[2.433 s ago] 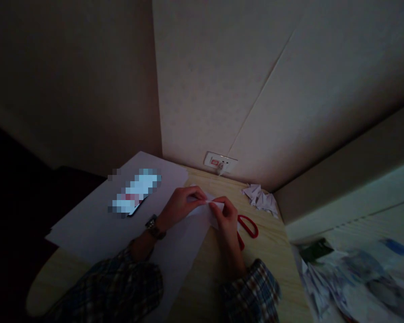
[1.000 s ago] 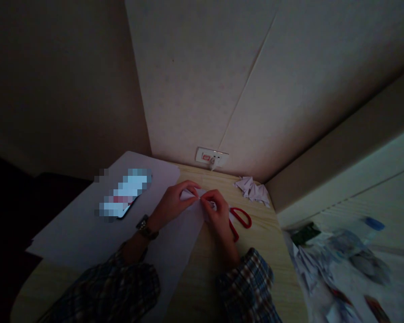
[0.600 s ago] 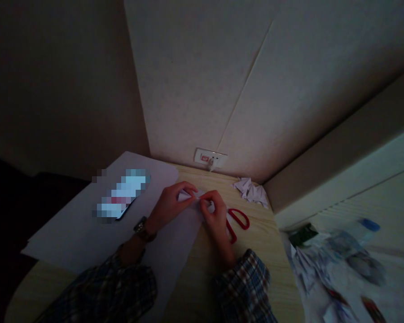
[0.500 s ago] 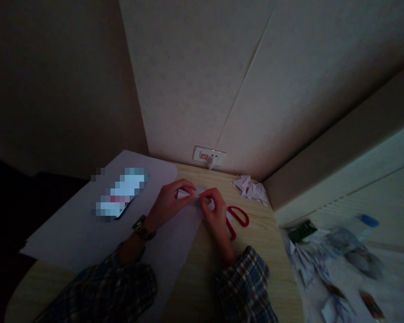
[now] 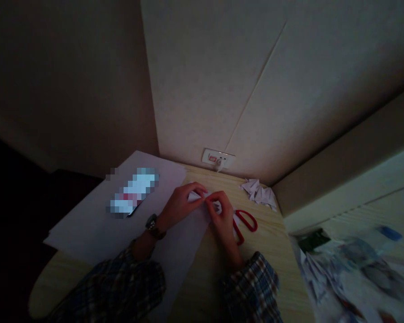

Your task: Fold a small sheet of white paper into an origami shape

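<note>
You hold a small piece of folded white paper (image 5: pixel 193 196) between your two hands, just above the near-middle of the table (image 5: pixel 262 258) and over the right edge of the large white sheets (image 5: pixel 87 220). Your left hand (image 5: pixel 179 204) pinches it from the left, thumb and forefinger nearly together, with a white fold showing in the gap behind them. Your right hand (image 5: pixel 224 213) meets it there, thumb and forefinger closed narrowly on the paper — the fingertips of both hands are almost touching. The exact shape of the fold is too small and dim to tell.

You wear a watch (image 5: pixel 153 226) on the left wrist and plaid sleeves (image 5: pixel 252 285) on both arms. The phone (image 5: pixel 136 193) lies lit on the sheets to the left of your left hand, its screen blurred out. Just right of your right wrist lie scissors with red handles (image 5: pixel 255 222), the blades mostly hidden. Farther back, near the table's far right corner, sits a cluster of folded white paper pieces (image 5: pixel 259 194). A plug (image 5: pixel 218 165) sits in the wall socket (image 5: pixel 207 155) behind the table. Beyond the right edge — blurred — you have more crumpled or folded white paper (image 5: pixel 314 273) and a dark green thing (image 5: pixel 313 241).
</note>
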Motion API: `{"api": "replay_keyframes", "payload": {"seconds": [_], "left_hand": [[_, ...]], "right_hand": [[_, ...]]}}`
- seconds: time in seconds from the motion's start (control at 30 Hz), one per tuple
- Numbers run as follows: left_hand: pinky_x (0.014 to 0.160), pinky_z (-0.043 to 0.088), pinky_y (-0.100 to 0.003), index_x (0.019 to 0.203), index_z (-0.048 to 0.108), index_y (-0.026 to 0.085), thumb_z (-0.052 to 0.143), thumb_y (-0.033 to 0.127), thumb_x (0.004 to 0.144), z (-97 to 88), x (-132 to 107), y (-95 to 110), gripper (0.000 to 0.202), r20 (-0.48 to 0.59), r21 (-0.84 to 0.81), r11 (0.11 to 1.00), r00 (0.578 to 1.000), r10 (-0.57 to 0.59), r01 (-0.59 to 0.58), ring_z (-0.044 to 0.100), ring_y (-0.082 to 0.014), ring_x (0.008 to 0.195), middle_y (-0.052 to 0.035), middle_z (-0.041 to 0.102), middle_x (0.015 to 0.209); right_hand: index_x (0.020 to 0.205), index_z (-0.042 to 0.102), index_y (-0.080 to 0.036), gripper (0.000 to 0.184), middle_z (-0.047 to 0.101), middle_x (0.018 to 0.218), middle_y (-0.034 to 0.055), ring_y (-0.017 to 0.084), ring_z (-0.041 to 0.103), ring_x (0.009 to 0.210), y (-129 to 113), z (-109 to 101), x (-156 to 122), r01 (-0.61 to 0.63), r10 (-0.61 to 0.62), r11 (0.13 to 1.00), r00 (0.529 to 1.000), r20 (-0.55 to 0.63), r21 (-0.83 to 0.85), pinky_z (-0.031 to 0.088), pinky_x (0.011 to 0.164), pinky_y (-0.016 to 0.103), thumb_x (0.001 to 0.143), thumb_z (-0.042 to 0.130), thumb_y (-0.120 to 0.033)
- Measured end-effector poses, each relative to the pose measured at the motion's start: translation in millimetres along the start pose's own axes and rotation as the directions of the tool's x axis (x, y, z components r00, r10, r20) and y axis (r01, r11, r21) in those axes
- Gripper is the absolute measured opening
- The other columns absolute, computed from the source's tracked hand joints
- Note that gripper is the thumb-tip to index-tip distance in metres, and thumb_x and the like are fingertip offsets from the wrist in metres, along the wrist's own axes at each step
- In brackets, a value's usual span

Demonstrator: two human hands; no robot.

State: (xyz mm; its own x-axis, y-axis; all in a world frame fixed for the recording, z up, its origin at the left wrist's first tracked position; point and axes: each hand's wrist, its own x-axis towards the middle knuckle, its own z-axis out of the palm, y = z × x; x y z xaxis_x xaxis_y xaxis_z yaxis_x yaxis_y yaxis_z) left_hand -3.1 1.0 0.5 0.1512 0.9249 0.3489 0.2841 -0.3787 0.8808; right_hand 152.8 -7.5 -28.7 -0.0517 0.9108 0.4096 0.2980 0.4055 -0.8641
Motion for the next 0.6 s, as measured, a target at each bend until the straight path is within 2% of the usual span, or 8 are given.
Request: {"api": "replay_keyframes", "payload": {"seconds": [0.2,0.43,0.6], "left_hand": [[0.074,0.050,-0.026,0.085,0.068,0.019,0.066,0.020,0.074,-5.5,-0.8,-4.7,0.011,-0.110,-0.044,0.999,0.994,-0.025,0.020,0.065,-0.0160,0.078,0.0001,0.071,0.082],[0.075,0.050,-0.027,0.083,0.066,0.018,0.069,0.023,0.071,-7.4,1.8,0.3,0.013,-0.142,-0.135,0.989,0.987,-0.070,0.051,0.065,-0.0165,0.078,-0.0004,0.070,0.084],[0.077,0.050,-0.028,0.085,0.065,0.018,0.070,0.023,0.070,-8.1,3.0,-0.7,0.016,-0.143,-0.152,0.985,0.985,-0.100,0.078,0.065,-0.0164,0.077,0.0006,0.068,0.078]], "right_hand": [[0.073,0.054,-0.022,0.011,0.056,0.074,-0.0021,0.017,0.052,0.074,0.1,-5.6,2.4,-0.064,0.061,0.997,0.995,-0.083,-0.031,0.040,0.070,0.029,0.084,0.057,-0.025],[0.071,0.054,-0.022,0.014,0.055,0.071,-0.0025,0.016,0.052,0.071,3.1,-5.9,4.6,-0.126,0.138,0.989,0.970,-0.201,0.074,0.042,0.069,0.029,0.081,0.059,-0.029],[0.072,0.054,-0.022,0.011,0.054,0.073,-0.0024,0.016,0.051,0.071,1.4,-4.1,5.2,-0.117,0.139,0.986,0.970,-0.199,0.118,0.042,0.069,0.029,0.081,0.058,-0.027]]}}
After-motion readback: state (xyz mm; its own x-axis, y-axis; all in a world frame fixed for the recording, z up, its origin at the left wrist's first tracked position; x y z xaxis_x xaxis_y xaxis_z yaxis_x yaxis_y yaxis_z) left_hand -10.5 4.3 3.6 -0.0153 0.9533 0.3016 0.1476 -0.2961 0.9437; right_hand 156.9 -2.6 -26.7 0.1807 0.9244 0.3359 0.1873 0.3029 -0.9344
